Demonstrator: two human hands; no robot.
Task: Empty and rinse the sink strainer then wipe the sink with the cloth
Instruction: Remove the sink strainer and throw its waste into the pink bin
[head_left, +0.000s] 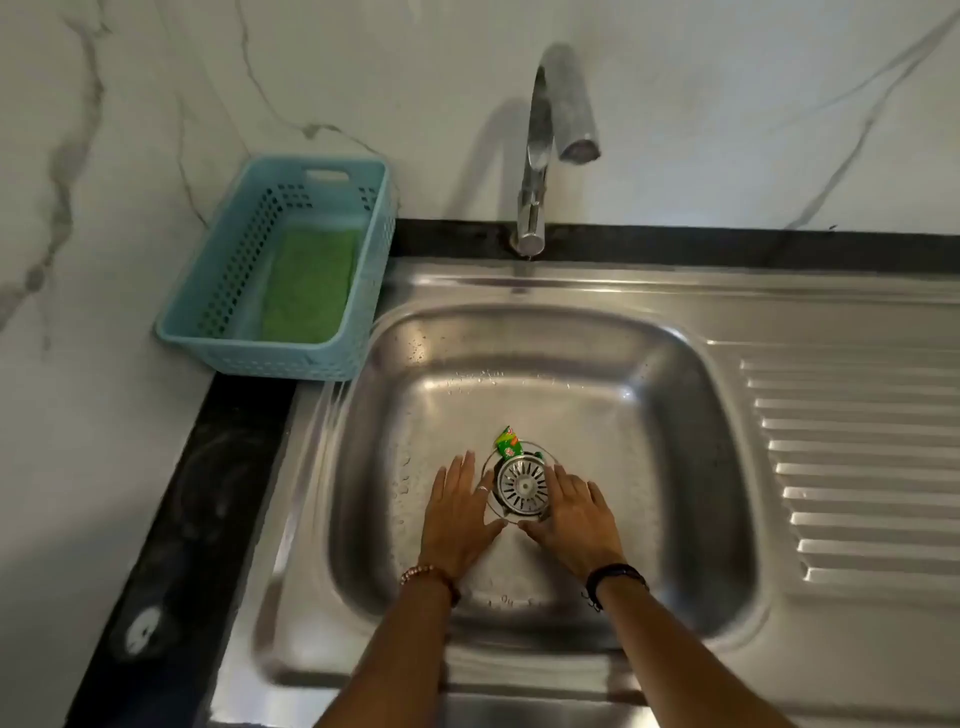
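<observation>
Both forearms come up from the bottom of the frame and reach down into the sink (675, 395), a beaded bracelet (421, 570) on the left wrist, a dark band (615, 574) on the right. The left hand (457, 512) lies flat on the basin floor just left of centre, fingers spread and straight, a ring on one finger, gripping nothing. The right hand (574, 512) sits just right of it, fingers open and laid along the right edge of the strainer (522, 484), thumb angled in under it; it touches the rim, but no closed grip shows. The thumbs nearly meet below the strainer. The strainer itself sits in the drain at the middle of the basin, a round metal disc with slots radiating from a centre knob. Just above it, touching its upper left edge, lies a small green wrapper (506, 441). Water drops bead the basin's back and left walls. To the right runs the ribbed drainboard (857, 467). Further back, at the upper middle, the tap (540, 171) curves over the basin with no stream falling. At the upper left, a blue basket (218, 343) stands on the dark counter against the marble wall, with a green cloth (309, 283) lying inside.
</observation>
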